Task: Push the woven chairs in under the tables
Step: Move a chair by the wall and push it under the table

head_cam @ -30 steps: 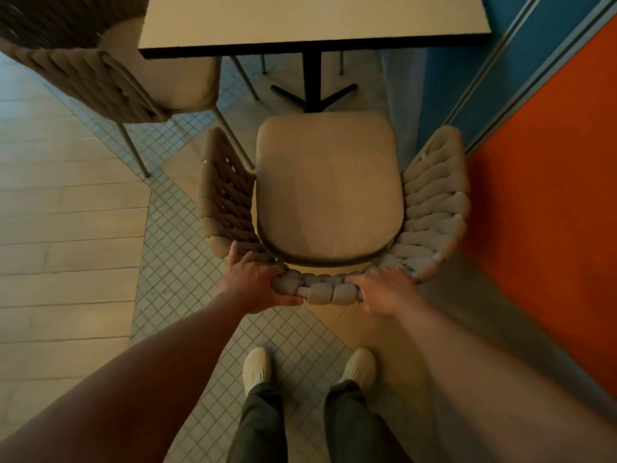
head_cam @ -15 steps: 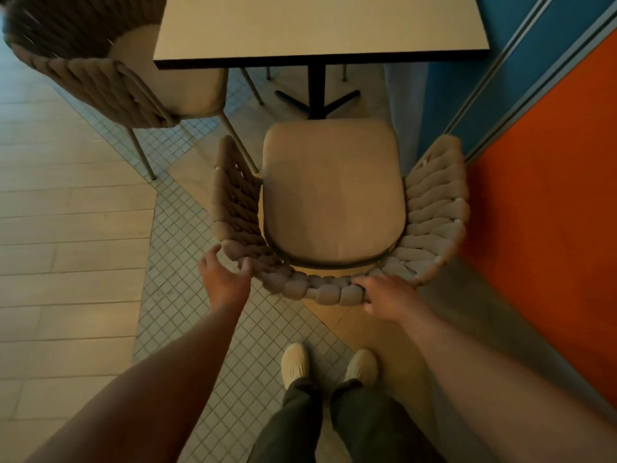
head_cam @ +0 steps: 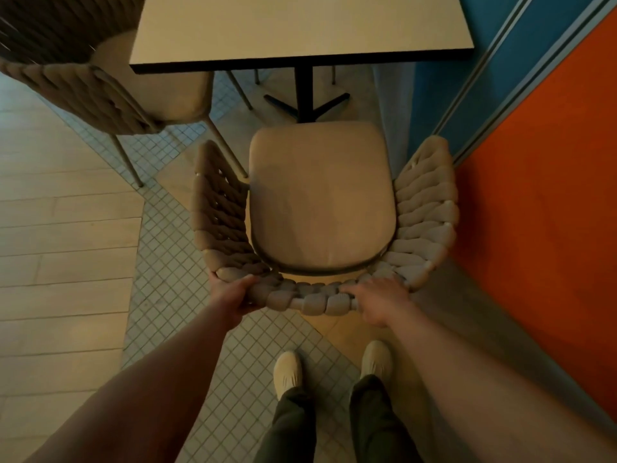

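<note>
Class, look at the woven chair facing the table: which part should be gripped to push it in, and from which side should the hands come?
Grip the woven chair by the top rim of its curved backrest, coming from behind. The rim is thick and rounded, faces the person, and sits opposite the table, so a push probably goes straight in. The left hand and right hand already hold it, spaced apart.

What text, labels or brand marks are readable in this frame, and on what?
None readable. No print shows on the table, the woven chair held by the left hand and right hand, its seat cushion, the second chair, the shoes or the orange wall panel.
</note>
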Motion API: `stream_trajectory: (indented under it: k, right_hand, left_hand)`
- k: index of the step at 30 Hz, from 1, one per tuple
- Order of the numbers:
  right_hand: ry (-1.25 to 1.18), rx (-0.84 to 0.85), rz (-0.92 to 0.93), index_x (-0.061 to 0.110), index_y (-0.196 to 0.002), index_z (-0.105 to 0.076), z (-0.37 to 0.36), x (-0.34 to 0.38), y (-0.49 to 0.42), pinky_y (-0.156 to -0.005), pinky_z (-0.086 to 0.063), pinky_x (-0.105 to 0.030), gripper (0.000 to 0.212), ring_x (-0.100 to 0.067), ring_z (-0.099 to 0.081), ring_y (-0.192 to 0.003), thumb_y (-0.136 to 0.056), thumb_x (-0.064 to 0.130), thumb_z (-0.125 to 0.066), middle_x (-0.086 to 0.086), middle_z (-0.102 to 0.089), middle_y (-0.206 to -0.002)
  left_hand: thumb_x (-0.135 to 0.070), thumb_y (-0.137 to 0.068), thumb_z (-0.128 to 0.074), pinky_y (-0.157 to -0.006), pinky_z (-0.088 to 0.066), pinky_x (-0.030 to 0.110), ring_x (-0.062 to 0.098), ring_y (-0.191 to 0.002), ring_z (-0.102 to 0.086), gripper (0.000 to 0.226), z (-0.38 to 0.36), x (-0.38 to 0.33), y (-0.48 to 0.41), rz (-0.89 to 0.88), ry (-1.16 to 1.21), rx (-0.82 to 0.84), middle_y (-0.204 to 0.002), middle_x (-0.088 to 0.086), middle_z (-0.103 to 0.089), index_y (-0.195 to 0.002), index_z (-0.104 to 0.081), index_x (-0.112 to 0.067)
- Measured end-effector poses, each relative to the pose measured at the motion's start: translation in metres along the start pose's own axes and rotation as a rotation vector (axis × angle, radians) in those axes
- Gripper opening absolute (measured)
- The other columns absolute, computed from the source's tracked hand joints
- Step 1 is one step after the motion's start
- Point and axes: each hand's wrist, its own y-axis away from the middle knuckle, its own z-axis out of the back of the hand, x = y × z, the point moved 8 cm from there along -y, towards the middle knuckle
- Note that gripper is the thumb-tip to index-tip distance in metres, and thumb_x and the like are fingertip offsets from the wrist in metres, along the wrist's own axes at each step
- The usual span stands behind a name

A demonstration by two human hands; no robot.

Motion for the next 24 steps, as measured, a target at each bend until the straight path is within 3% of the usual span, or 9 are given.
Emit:
stream_trajectory:
  k: [4, 10, 17, 21, 24]
  right_hand:
    - [0.037, 0.007, 0.016, 0.044, -0.144, -0.038, 0.002, -0.007, 0.010, -0.094, -0.040, -0.043, 0.055, -0.026, -0.053, -0.121, -0.095, 0.024, -0.055, -0.001, -0.058, -0.133]
    - [0.007, 0.016, 0.008, 0.043, -0.144, -0.038, -0.004, -0.021, 0.025, -0.096, -0.037, -0.045, 0.055, -0.025, -0.051, -0.122, -0.095, 0.023, -0.054, 0.000, -0.055, -0.133]
    - [-0.038, 0.075, -0.006, 0.046, -0.147, -0.032, -0.029, -0.020, 0.038, -0.102, -0.035, -0.048, 0.060, -0.025, -0.047, -0.129, -0.095, 0.026, -0.055, 0.000, -0.052, -0.141]
    - [-0.059, 0.066, 0.000, 0.044, -0.146, -0.035, -0.028, -0.021, 0.040, -0.100, -0.036, -0.047, 0.061, -0.024, -0.050, -0.125, -0.093, 0.025, -0.059, 0.001, -0.055, -0.136]
    - [-0.069, 0.083, 0.002, 0.042, -0.146, -0.035, -0.031, -0.021, 0.038, -0.102, -0.036, -0.050, 0.064, -0.024, -0.050, -0.126, -0.089, 0.032, -0.063, 0.001, -0.055, -0.137]
  left_hand:
    - [0.003, -0.085, -0.071, -0.075, -0.058, 0.066, 0.038, -0.100, -0.064, 0.076, -0.006, 0.007, 0.008, 0.003, 0.024, -0.006, -0.118, 0.007, -0.052, -0.131, -0.031, -0.043]
    - [0.002, -0.088, -0.069, -0.077, -0.058, 0.063, 0.034, -0.096, -0.064, 0.077, -0.018, 0.024, 0.019, 0.026, 0.038, 0.002, -0.116, 0.006, -0.052, -0.140, -0.029, -0.039]
    - [0.000, -0.085, -0.074, -0.061, -0.060, 0.049, 0.033, -0.093, -0.066, 0.081, -0.014, 0.039, 0.029, 0.086, 0.004, -0.016, -0.123, 0.012, -0.056, -0.145, -0.031, -0.034]
    - [-0.006, -0.082, -0.079, -0.070, -0.060, 0.058, 0.038, -0.103, -0.065, 0.075, -0.017, 0.041, 0.029, 0.142, 0.088, 0.010, -0.126, 0.014, -0.059, -0.138, -0.038, -0.035]
    - [-0.006, -0.084, -0.077, -0.064, -0.059, 0.061, 0.040, -0.108, -0.064, 0.073, -0.020, 0.043, 0.028, 0.167, 0.172, -0.002, -0.128, 0.013, -0.060, -0.139, -0.040, -0.034]
